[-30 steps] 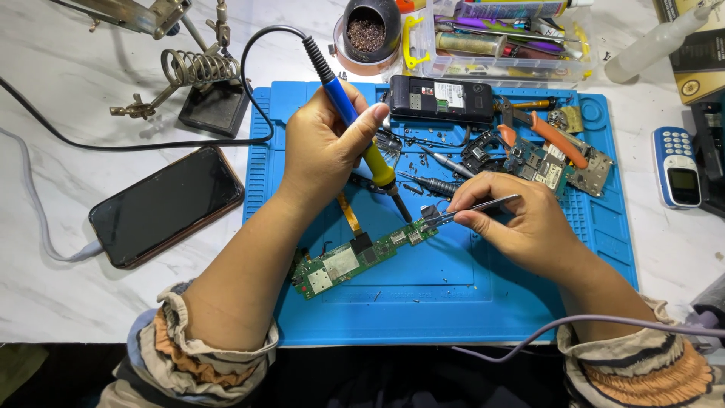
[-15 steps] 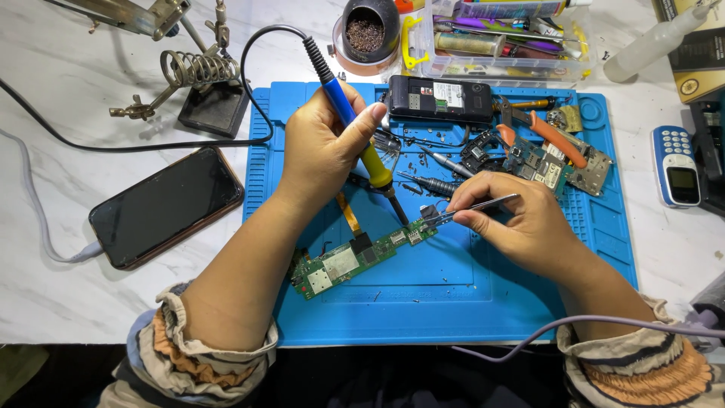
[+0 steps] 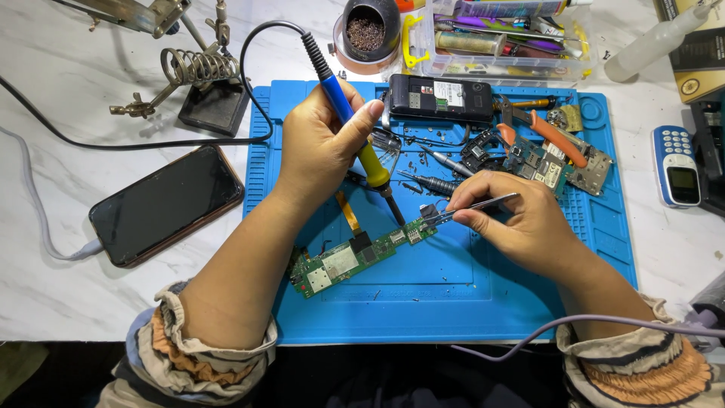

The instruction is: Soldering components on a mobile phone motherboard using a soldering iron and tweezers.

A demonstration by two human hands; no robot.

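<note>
- The left hand (image 3: pixel 321 143) wraps its grip around a soldering iron with a blue and yellow handle (image 3: pixel 355 128), thumb pressed along the shaft, so the dark tip slants down toward the right end of a long green circuit board (image 3: pixel 362 253).
- The right hand (image 3: pixel 521 223) pinches thin silver tweezers (image 3: pixel 472 209) between thumb and forefinger; their points sit at the same right end of the board, just beside the iron's tip, though whether tip and points actually touch is hard to tell from here.
- The circuit board lies tilted on a blue silicone work mat (image 3: pixel 468 302), near the mat's middle, with an orange ribbon strip running up from it.
- The mat rests on a white marbled counter (image 3: pixel 68 295).
- At the mat's far edge lies a black opened phone body (image 3: pixel 442 98), with orange-handled pliers (image 3: pixel 547 136) and loose boards to its right.
- Left of the mat, a dark smartphone with a cable plugged in (image 3: pixel 166 204) lies face up.
- Behind it stands a coiled metal iron stand (image 3: pixel 200 75).
- A small blue and white keypad phone (image 3: pixel 677 175) lies off the mat's right edge.
</note>
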